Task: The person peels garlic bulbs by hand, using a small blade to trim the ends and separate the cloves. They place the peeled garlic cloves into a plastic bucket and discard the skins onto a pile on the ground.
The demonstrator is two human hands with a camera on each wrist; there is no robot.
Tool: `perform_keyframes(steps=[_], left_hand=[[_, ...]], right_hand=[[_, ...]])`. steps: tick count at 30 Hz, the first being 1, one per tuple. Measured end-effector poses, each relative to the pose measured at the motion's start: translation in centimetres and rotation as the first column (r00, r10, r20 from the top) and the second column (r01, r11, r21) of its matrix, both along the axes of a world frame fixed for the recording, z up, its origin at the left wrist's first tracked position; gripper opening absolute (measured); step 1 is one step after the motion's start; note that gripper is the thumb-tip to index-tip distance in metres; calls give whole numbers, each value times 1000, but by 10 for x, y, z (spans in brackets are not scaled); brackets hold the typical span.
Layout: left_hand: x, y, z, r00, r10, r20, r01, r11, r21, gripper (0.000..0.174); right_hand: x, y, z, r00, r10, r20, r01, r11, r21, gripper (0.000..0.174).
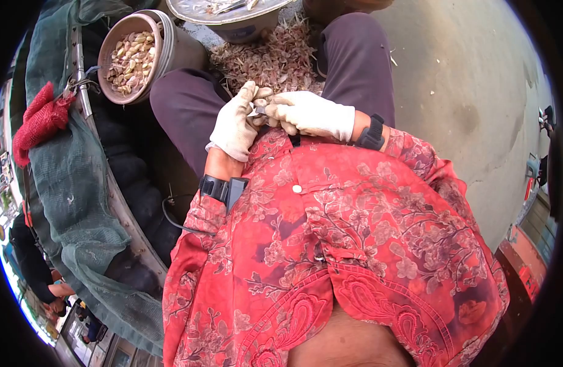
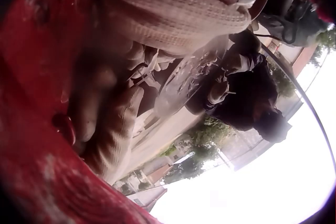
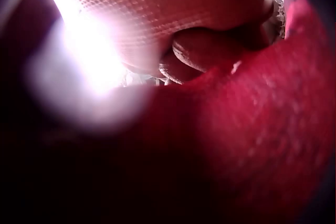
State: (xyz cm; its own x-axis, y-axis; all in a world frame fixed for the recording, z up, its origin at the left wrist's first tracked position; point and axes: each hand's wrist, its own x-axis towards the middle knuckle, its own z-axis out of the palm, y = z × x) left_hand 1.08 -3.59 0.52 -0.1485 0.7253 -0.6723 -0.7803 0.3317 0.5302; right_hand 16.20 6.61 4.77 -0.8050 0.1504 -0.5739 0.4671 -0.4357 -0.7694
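Observation:
Both hands wear white knit gloves and meet over my lap, in front of my red flowered shirt. My left hand (image 1: 235, 122) has its fingers curled and its thumb raised, pinching a small pale piece, seemingly a garlic clove (image 1: 260, 110). My right hand (image 1: 309, 113) pinches the same piece from the other side. The piece is mostly hidden by the fingertips. In the left wrist view the gloved fingers (image 2: 121, 124) are blurred and close. The right wrist view shows only the glove (image 3: 173, 14) and red cloth.
A round bowl (image 1: 166, 46) of peeled cloves stands at my left knee. A heap of dry garlic skins (image 1: 269, 58) lies between my legs, below a metal basin (image 1: 232, 24). On the left are a red mesh bag (image 1: 40, 119) and green netting (image 1: 73, 183). Bare concrete ground (image 1: 471, 79) lies right.

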Motion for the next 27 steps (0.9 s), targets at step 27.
perform_keyframes(steps=[27], left_hand=[[1,13,-18,978,-208,16,205,945,-256,28]], right_hand=[[-10,22,-11,987,-143,67,120,954,276,30]])
